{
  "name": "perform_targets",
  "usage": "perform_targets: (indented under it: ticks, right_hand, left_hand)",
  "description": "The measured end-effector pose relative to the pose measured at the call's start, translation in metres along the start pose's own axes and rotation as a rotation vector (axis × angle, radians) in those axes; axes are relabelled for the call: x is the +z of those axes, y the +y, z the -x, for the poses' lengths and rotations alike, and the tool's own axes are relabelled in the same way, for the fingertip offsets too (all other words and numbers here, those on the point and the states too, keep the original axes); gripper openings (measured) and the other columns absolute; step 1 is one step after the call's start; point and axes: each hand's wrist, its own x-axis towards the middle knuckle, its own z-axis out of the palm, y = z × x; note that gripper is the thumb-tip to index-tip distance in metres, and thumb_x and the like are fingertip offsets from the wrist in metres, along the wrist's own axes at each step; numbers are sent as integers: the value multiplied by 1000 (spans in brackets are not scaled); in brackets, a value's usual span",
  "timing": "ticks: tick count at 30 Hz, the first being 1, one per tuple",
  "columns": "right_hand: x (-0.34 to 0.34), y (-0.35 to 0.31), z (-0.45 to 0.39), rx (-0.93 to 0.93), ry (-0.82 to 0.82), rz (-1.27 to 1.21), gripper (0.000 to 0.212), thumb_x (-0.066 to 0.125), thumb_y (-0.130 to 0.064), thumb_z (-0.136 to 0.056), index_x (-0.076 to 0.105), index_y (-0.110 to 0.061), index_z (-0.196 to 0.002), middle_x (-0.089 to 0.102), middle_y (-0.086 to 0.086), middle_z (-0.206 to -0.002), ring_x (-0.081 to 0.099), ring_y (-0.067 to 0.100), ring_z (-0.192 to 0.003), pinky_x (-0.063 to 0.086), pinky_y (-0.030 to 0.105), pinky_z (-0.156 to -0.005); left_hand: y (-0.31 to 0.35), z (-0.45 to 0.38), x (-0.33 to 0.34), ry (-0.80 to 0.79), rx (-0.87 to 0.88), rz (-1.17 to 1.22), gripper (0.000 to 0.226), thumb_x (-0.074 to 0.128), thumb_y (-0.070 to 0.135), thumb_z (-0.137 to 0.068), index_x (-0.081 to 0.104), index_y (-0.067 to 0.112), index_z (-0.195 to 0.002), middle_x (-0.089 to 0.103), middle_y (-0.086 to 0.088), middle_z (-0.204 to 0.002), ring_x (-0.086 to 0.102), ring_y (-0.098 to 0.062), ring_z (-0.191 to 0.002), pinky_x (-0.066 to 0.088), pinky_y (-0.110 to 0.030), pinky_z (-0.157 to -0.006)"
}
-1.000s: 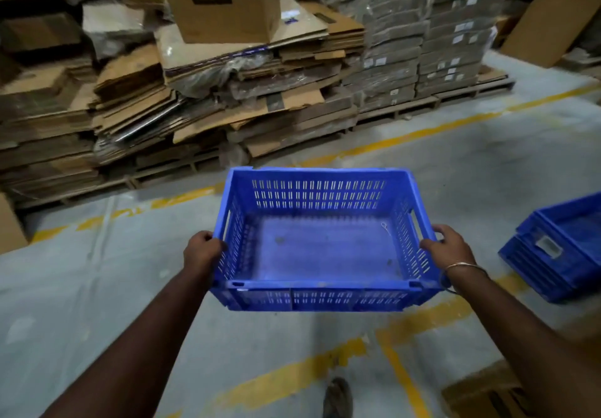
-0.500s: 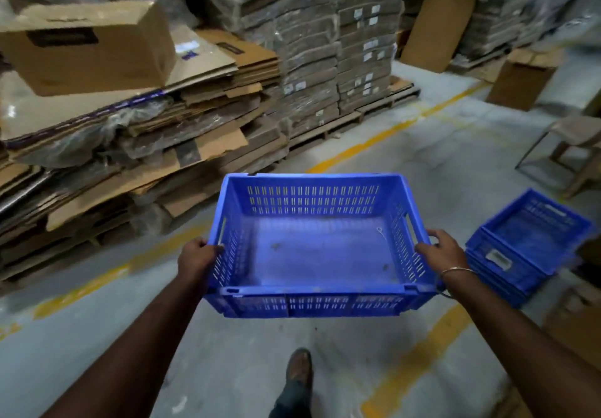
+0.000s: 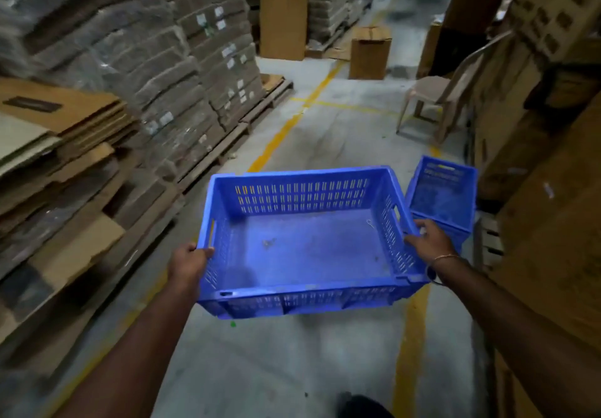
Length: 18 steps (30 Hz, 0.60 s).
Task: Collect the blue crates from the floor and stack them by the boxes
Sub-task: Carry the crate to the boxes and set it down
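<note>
An empty blue crate (image 3: 305,248) with slotted walls hangs level in front of me above the floor. My left hand (image 3: 188,263) grips its left side near the handle slot. My right hand (image 3: 427,242), with a thin bangle on the wrist, grips its right rim. A second blue crate (image 3: 442,196) stands just beyond my right hand, on the floor beside tall cardboard boxes (image 3: 553,222). Its lower near part is hidden behind the carried crate and my hand.
Flattened cardboard (image 3: 65,164) and wrapped bundles on wooden pallets (image 3: 214,154) line the left. A plastic chair (image 3: 435,98) and upright cartons (image 3: 369,51) stand ahead. Yellow floor lines (image 3: 279,137) mark the grey aisle. My shoe (image 3: 361,406) shows at the bottom.
The view has swung right along the aisle while both hands keep hold of the crate. The second crate has come close beside my right hand, and the boxes on the right have come into view.
</note>
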Motion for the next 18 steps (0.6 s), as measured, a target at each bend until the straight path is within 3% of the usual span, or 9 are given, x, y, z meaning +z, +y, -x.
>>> perform_targets:
  ticks: [7,11,14,18]
  right_hand:
    - [-10,10,-122,159,158,-74,35,74,-23,-78,56,-22,-107,64,16,-109,63,33,-94,52,44,-86]
    - [-22,-11,-182,222,223,-117,34,71,-16,-81,54,-17,-110,59,14,-107,56,28,-85,49,39,-79]
    - [-30,-21,-231,277,243,-133,33,67,-14,-84,51,-16,-112,51,9,-97,51,26,-81,40,31,-74]
    - [-30,-31,-285,356,316,-152,36,72,-22,-78,52,-17,-108,57,12,-96,60,32,-85,51,40,-81]
  left_hand:
    - [82,-109,132,-152,40,-81,19,78,15,-71,61,7,-74,64,-19,-72,63,-28,-66,58,-62,-72]
    - [134,-162,208,-203,57,-143,28,78,26,-61,59,8,-74,69,-23,-80,68,-35,-69,60,-62,-68]
    - [173,-198,261,-241,80,-178,25,77,23,-66,57,9,-72,69,-23,-81,70,-37,-71,61,-60,-68]
    - [220,-244,322,-302,76,-194,25,76,26,-61,60,11,-71,69,-19,-78,70,-38,-74,61,-61,-71]
